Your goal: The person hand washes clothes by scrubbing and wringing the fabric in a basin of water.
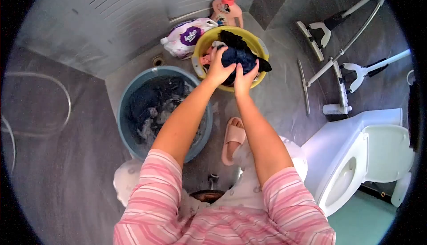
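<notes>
Both my hands are over a yellow basin of clothes. My left hand grips the left side of a bunched dark blue cloth, and my right hand holds its right side, thumbs close together. Black cloth lies behind it and hangs over the basin's right rim. Pink cloth shows at the left inside the basin. To the left, a larger blue-grey basin holds dark clothes in water with some foam.
A white and purple bottle and a pink bottle with a red cap stand behind the yellow basin. Mops lean at the right, near a white bottle and a toilet. A hose curves at the left.
</notes>
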The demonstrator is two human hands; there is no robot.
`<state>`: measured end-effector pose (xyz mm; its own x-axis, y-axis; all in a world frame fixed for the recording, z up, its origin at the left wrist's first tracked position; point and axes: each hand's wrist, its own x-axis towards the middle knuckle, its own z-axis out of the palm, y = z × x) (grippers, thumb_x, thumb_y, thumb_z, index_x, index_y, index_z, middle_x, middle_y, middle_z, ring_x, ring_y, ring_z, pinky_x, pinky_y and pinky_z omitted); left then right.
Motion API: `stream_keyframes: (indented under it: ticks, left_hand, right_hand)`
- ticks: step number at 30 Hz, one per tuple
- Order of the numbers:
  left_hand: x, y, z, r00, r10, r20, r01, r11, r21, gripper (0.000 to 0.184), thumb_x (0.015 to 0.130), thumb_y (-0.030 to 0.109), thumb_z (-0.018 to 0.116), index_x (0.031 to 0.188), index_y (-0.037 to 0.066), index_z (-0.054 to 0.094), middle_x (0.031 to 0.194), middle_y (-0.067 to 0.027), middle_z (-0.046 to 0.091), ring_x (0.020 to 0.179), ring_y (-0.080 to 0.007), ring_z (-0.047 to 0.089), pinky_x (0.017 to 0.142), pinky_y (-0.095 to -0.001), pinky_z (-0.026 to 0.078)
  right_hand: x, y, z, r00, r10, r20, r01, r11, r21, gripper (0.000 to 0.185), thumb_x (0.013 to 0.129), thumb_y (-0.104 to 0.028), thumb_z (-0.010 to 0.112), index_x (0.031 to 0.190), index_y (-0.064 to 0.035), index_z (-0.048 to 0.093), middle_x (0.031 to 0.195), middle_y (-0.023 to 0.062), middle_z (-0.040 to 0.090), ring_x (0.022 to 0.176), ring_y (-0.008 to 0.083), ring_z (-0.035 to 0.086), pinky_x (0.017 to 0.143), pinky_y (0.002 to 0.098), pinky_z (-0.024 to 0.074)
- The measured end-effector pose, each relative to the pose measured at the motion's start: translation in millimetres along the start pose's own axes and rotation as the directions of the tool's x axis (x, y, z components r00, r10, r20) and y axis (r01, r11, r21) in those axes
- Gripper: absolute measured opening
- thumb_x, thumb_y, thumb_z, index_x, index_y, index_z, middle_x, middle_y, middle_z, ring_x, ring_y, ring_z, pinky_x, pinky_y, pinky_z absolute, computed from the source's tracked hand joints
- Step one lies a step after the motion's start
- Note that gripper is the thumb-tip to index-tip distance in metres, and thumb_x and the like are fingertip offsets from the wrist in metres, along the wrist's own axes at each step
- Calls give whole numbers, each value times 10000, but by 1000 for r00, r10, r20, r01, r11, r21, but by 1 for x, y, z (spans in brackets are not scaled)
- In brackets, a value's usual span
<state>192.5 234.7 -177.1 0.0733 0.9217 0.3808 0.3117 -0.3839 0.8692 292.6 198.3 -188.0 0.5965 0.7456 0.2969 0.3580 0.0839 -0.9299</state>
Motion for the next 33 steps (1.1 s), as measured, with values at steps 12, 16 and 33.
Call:
stream_keyframes:
  ticks: [12, 16, 33]
  left_hand:
    - [23, -98, 34, 728, -597, 337, 134, 606, 784, 596, 852, 357, 441, 1403, 277, 228, 1460, -150, 177, 1344, -377, 113, 1039, -603, 77]
    - [36, -94, 34, 709, -655, 262, 120, 478, 870, 619, 852, 348, 450, 1412, 234, 211, 1458, -146, 187, 1345, -362, 132, 1049, -583, 98]
    - [-21, -116, -116, 975, -184, -122, 212, 626, 751, 509, 775, 160, 546, 1254, 42, 423, 1367, -152, 344, 1276, -355, 276, 1033, -534, 208]
  right_hand:
    - [42, 67, 35, 752, 62, 657, 457, 669, -586, 657, 764, -253, 600, 1363, -214, 334, 1468, 166, 89, 1322, 430, 119, 1048, 475, 249]
    - [51, 68, 59, 705, 42, 708, 528, 636, -563, 654, 766, -151, 593, 1362, -225, 333, 1471, 131, 106, 1337, 392, 109, 1042, 443, 278]
    - [3, -12, 171, 399, -546, 737, 824, 566, -28, 548, 687, -102, 573, 1215, -44, 438, 1300, 174, 384, 1236, 348, 330, 1015, 496, 266]
